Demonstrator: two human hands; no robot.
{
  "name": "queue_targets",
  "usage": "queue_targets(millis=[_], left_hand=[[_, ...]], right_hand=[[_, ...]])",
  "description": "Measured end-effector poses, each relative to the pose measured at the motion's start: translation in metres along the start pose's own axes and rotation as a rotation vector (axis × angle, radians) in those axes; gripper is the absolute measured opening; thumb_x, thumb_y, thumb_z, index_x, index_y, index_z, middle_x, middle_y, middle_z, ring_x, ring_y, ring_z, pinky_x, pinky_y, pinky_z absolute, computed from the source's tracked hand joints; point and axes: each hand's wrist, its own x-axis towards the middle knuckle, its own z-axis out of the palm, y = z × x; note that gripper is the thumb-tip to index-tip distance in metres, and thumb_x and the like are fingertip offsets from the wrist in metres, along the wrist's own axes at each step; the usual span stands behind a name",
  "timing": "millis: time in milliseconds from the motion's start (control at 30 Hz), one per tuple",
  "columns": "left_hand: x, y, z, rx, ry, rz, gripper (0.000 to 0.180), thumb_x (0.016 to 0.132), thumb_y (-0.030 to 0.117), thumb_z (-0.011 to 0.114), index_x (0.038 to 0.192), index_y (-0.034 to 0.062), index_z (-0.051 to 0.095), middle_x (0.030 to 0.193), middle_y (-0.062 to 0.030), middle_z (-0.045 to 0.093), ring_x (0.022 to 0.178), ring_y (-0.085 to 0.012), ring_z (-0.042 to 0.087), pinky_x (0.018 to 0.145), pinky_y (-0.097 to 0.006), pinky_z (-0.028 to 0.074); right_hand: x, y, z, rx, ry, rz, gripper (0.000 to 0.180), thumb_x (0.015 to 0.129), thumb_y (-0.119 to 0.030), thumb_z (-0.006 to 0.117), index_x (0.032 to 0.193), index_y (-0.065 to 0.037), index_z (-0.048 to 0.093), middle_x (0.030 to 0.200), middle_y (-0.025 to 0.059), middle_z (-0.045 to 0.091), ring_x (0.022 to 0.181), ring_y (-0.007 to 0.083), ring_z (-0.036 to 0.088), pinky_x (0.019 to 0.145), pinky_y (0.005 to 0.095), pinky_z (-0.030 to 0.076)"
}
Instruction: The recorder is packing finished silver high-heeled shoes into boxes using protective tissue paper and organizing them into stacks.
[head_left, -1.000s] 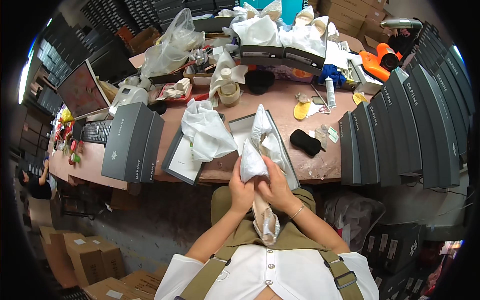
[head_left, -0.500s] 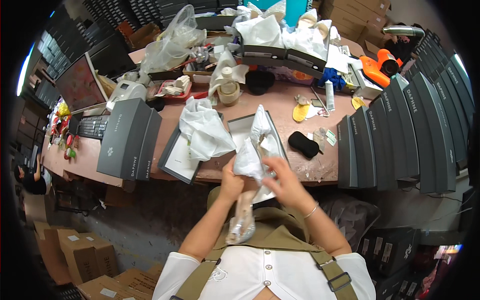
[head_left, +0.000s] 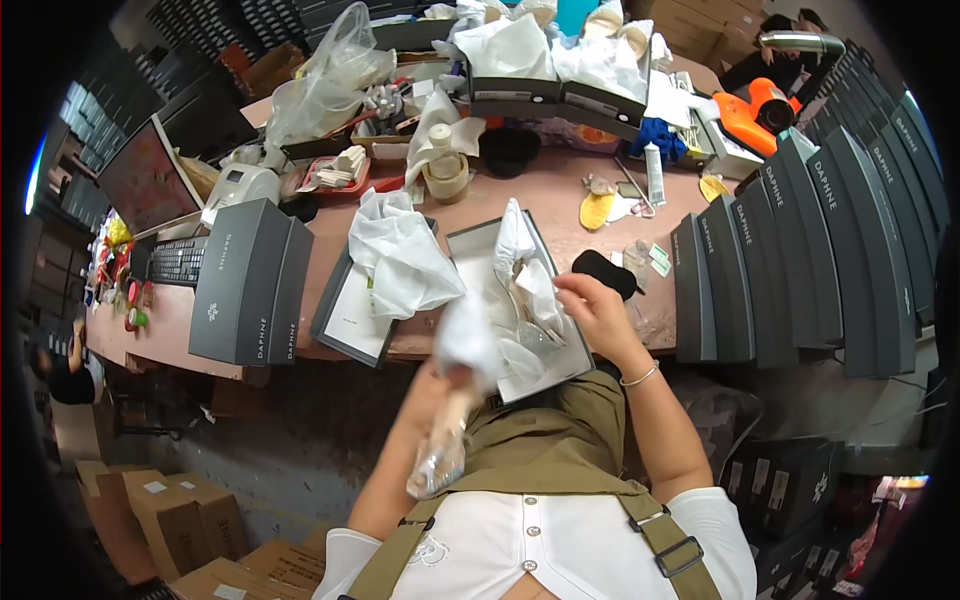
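Just below the centre of the frame, the left hand (head_left: 425,393) grips a silvery shoe (head_left: 440,460) (its white-wrapped end, towards the top, is blurred), which slants near the lower left corner of an open shoe box (head_left: 478,243). Right of centre, the right hand (head_left: 594,308) has its fingers bent by that box's right rim, though whether it grips anything I cannot tell. A second shoe (head_left: 514,242), white-wrapped, lies inside the box, and crumpled white paper (head_left: 405,258) sits left of it on the surface (head_left: 655,322).
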Motion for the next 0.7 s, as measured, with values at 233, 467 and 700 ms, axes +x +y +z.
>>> queue_targets(millis=[233, 467, 700], left_hand=[[0.095, 0.085, -0.089, -0.072, 0.407, 0.495, 0.047, 0.093, 0.017, 0.052, 0.136, 0.005, 0.037, 0.122, -0.0151, 0.054, 0.106, -0.0249, 0.057, 0.085, -0.042, 0.05], [0.057, 0.087, -0.111, 1.59, 0.605, 0.972, 0.059, 0.077, 0.0, 0.056, 0.135, 0.0078, 0.045, 0.135, -0.0185, 0.043, 0.13, -0.0377, 0.037, 0.108, -0.052, 0.027], [0.103, 0.104, -0.13, 1.784, 0.111, 0.654, 0.042, 0.078, 0.002, 0.056, 0.119, 0.0081, 0.055, 0.115, -0.0116, 0.058, 0.116, -0.0281, 0.051, 0.109, -0.056, 0.022]], right_hand=[[-0.019, 0.055, 0.044, -1.284, -0.098, -0.254, 0.03, 0.068, -0.019, 0.073, 0.091, -0.003, 0.063, 0.117, 0.0151, 0.053, 0.125, 0.0313, 0.04, 0.102, 0.0607, 0.024], [-0.021, -0.003, 0.044, -1.101, -0.134, -0.331, 0.029, 0.067, -0.019, 0.075, 0.088, -0.003, 0.064, 0.107, 0.0133, 0.056, 0.115, 0.0299, 0.046, 0.1, 0.0547, 0.029], [0.015, -0.003, 0.058, -0.538, -0.757, -0.213, 0.034, 0.076, -0.017, 0.068, 0.101, 0.004, 0.06, 0.118, 0.0193, 0.054, 0.116, 0.0354, 0.048, 0.097, 0.0428, 0.04]])
